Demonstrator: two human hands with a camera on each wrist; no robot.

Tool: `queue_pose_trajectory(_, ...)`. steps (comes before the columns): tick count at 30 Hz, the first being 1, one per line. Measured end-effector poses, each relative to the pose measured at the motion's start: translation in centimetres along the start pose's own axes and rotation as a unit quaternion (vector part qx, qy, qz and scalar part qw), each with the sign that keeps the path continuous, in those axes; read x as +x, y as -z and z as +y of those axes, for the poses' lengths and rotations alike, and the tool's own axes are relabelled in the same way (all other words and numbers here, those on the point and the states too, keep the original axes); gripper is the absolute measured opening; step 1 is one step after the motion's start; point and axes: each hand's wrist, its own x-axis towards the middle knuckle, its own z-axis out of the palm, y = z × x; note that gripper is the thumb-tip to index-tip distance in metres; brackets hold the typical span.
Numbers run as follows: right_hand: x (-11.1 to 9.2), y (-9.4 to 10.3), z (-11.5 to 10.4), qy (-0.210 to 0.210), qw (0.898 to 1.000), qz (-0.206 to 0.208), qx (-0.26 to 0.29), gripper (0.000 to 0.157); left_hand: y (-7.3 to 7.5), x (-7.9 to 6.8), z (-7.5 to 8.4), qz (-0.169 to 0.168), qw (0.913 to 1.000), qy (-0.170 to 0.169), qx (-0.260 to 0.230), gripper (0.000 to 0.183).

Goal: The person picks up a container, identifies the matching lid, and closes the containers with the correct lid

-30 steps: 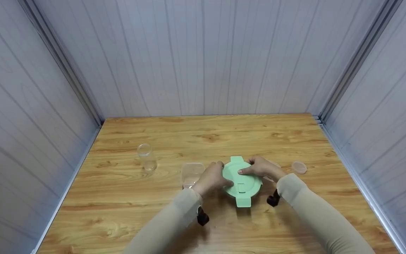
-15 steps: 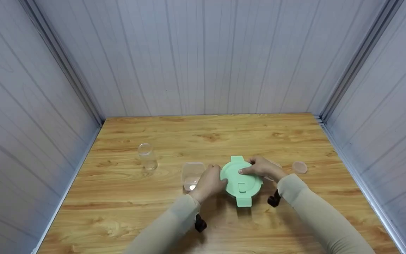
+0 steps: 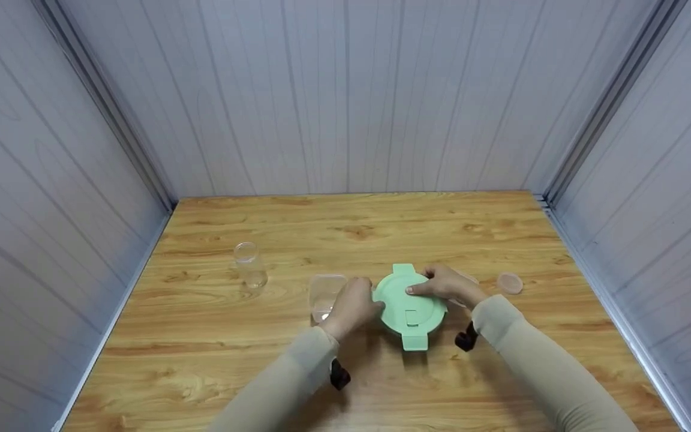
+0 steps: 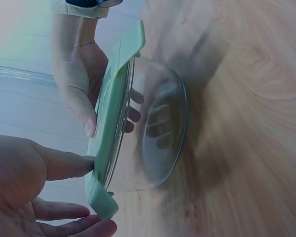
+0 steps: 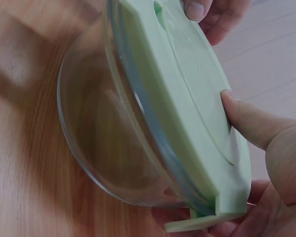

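Observation:
A round glass bowl (image 5: pixel 103 123) stands on the wooden table, topped by a pale green plastic lid (image 3: pixel 408 297) with locking flaps round its edge. The far flap and the near flap (image 3: pixel 414 342) stick outward. My left hand (image 3: pixel 352 307) is at the lid's left edge, thumb against the lid and fingertips (image 4: pixel 101 229) curled by a flap (image 4: pixel 102 201). On the right side, my right hand (image 3: pixel 448 284) grips the bowl and lid together. Its thumb (image 5: pixel 249 118) lies on top of the lid, while its other fingers reach beneath the rim, partly hidden.
Left of the left hand stands a small clear plastic container (image 3: pixel 326 294), partly covered by that hand. Farther left is a clear drinking glass (image 3: pixel 251 267). A small translucent round lid (image 3: pixel 510 283) lies to the right; another clear piece (image 3: pixel 465 279) shows behind the right wrist.
My left hand has shifted slightly left, its thumb sliding from the lid's top to its left edge. The right hand keeps its hold, and the bowl stays in place.

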Motion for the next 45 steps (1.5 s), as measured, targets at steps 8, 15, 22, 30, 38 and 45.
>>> queue_pose_trajectory(8,0.0,0.0,-0.1,0.0,1.0,-0.003,-0.006,0.036,-1.9,0.4,-1.5,0.035,0.9973,-0.022,-0.06,0.023)
queue_pose_trajectory(15,0.0,0.2,0.1,0.006,1.0,-0.005,0.001,0.034,-6.9,2.8,-5.5,0.091,0.9917,0.011,-0.09,0.048)
queue_pose_trajectory(22,0.1,0.4,0.5,0.013,1.0,-0.004,0.009,0.03,-5.8,0.4,-3.4,0.111,0.9784,0.001,-0.175,0.043)
queue_pose_trajectory(30,0.0,0.6,0.6,0.008,1.0,-0.004,0.025,0.029,-4.3,-1.2,-0.7,0.112,0.9568,0.07,-0.259,0.052)
queue_pose_trajectory(38,0.1,0.7,0.7,0.009,1.0,0.004,0.021,0.032,-4.4,-0.9,-0.7,0.102,0.9444,0.098,-0.297,0.048)
queue_pose_trajectory(45,0.1,0.5,0.6,0.006,1.0,0.009,0.029,0.029,-4.7,-0.7,-1.0,0.099,0.9349,0.094,-0.328,0.049)
